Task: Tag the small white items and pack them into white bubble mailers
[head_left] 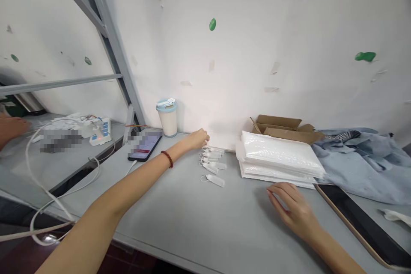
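My left hand [196, 139] reaches to the back of the grey table, a red beaded bracelet on its wrist. Its fingers are closed together at the far end of a column of small translucent plastic bottles [215, 165] with caps and thin loops. What the fingertips hold, if anything, I cannot make out. One bottle [215, 180] lies a little nearer than the others. My right hand [293, 207] is over the table on the right, thumb apart from loosely bent fingers, with nothing in it. Just beyond it lies a stack of white bubble mailers [281, 154].
A lidded cup [167, 120] and a plugged-in phone [146, 145] are at the left. Behind the mailers sits an open cardboard box [282, 126]; blue-grey cloth [362, 162] and a long dark tray-like object [362, 222] lie right. Another person's hand [13, 127] shows far left.
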A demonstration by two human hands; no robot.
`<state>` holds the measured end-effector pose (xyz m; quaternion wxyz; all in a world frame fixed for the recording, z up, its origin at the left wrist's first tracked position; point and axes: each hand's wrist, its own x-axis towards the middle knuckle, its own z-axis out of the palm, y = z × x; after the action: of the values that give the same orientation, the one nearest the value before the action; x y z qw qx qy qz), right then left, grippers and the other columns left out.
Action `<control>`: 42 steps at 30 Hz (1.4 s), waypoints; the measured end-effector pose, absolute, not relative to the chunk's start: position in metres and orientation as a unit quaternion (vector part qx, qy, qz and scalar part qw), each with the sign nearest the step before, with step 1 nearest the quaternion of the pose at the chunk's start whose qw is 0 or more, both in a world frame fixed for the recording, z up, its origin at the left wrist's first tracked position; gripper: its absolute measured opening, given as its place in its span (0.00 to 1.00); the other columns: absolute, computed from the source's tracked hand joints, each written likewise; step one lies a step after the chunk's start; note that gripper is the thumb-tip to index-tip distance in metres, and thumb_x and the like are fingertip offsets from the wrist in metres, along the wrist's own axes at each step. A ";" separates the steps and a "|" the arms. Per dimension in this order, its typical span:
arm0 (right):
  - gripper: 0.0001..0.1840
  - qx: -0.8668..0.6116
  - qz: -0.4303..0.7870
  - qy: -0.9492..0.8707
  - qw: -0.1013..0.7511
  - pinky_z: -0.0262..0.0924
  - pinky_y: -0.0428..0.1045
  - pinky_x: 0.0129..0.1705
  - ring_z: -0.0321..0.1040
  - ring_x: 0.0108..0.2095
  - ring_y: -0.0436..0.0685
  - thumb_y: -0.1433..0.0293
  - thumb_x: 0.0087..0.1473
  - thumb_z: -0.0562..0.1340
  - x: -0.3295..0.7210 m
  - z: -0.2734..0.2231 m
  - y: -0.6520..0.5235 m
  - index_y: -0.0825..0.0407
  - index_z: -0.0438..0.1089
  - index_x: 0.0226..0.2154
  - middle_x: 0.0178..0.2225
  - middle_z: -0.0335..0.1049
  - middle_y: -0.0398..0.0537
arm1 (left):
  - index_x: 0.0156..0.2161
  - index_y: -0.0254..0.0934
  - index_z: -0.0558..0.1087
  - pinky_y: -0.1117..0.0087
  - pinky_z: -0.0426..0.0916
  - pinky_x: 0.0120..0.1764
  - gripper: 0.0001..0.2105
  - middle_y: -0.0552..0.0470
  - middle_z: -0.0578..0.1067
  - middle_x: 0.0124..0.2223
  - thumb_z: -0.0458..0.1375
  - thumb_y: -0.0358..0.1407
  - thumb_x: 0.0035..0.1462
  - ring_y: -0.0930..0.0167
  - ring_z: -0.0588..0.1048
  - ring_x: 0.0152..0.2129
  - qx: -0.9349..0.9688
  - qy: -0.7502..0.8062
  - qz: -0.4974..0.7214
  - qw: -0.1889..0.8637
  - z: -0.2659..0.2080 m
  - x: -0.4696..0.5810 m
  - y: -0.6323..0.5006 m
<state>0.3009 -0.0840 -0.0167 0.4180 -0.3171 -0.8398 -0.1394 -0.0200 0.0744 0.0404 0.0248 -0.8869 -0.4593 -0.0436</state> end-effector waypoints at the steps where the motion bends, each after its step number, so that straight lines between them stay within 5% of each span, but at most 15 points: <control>1: 0.08 -0.321 -0.139 -0.834 0.427 0.64 0.49 0.32 0.70 0.29 0.53 0.78 0.57 0.59 0.303 -0.017 -0.083 0.50 0.70 0.35 0.28 0.72 0.45 | 0.31 0.34 0.77 0.69 0.64 0.36 0.09 0.43 0.78 0.34 0.54 0.25 0.54 0.64 0.74 0.35 -0.889 -0.457 -0.033 0.021 0.042 -0.019 0.074; 4: 0.07 -0.328 -0.138 -0.822 0.445 0.64 0.50 0.32 0.71 0.28 0.54 0.76 0.57 0.59 0.304 -0.016 -0.081 0.48 0.70 0.35 0.28 0.73 0.44 | 0.28 0.35 0.76 0.69 0.60 0.29 0.10 0.45 0.76 0.28 0.53 0.26 0.54 0.67 0.72 0.26 -0.892 -0.450 -0.024 0.005 0.044 -0.019 0.071; 12: 0.06 -0.320 -0.104 -0.836 0.433 0.65 0.50 0.31 0.71 0.27 0.54 0.76 0.57 0.60 0.298 -0.020 -0.082 0.49 0.70 0.35 0.28 0.73 0.44 | 0.28 0.33 0.75 0.68 0.59 0.27 0.12 0.43 0.76 0.30 0.51 0.20 0.52 0.67 0.70 0.26 -0.885 -0.461 0.008 0.068 0.038 -0.021 0.071; 19: 0.06 -0.316 -0.101 -0.838 0.433 0.65 0.50 0.31 0.70 0.27 0.54 0.76 0.58 0.59 0.297 -0.017 -0.086 0.49 0.69 0.35 0.28 0.72 0.44 | 0.33 0.31 0.74 0.67 0.64 0.34 0.07 0.39 0.76 0.38 0.53 0.24 0.56 0.63 0.73 0.37 -0.883 -0.458 0.026 0.097 0.042 -0.014 0.076; 36: 0.09 -0.388 -0.092 -0.838 0.374 0.68 0.49 0.38 0.74 0.37 0.56 0.67 0.61 0.57 0.306 -0.034 -0.084 0.48 0.69 0.43 0.37 0.75 0.48 | 0.36 0.35 0.68 0.62 0.63 0.41 0.07 0.42 0.74 0.38 0.47 0.28 0.61 0.61 0.71 0.38 -0.795 -0.555 -0.171 0.171 0.059 -0.087 0.029; 39: 0.13 -0.436 -0.061 -0.819 0.369 0.70 0.52 0.41 0.74 0.42 0.59 0.63 0.61 0.56 0.308 -0.040 -0.081 0.47 0.68 0.46 0.42 0.75 0.50 | 0.36 0.36 0.67 0.64 0.64 0.38 0.06 0.45 0.74 0.36 0.48 0.29 0.62 0.63 0.72 0.35 -0.741 -0.596 -0.266 0.158 0.050 -0.097 0.000; 42: 0.16 -0.499 -0.003 -0.790 0.356 0.70 0.50 0.33 0.74 0.45 0.61 0.59 0.60 0.56 0.309 -0.040 -0.083 0.47 0.67 0.48 0.46 0.74 0.52 | 0.36 0.38 0.66 0.66 0.66 0.35 0.05 0.48 0.74 0.35 0.49 0.30 0.62 0.66 0.73 0.33 -0.694 -0.582 -0.393 0.159 0.045 -0.094 -0.033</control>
<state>0.3089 -0.0831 -0.0403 0.3561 -0.4990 -0.7900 -0.0032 -0.0936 -0.0326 0.0447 0.1592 -0.6939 -0.5819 -0.3932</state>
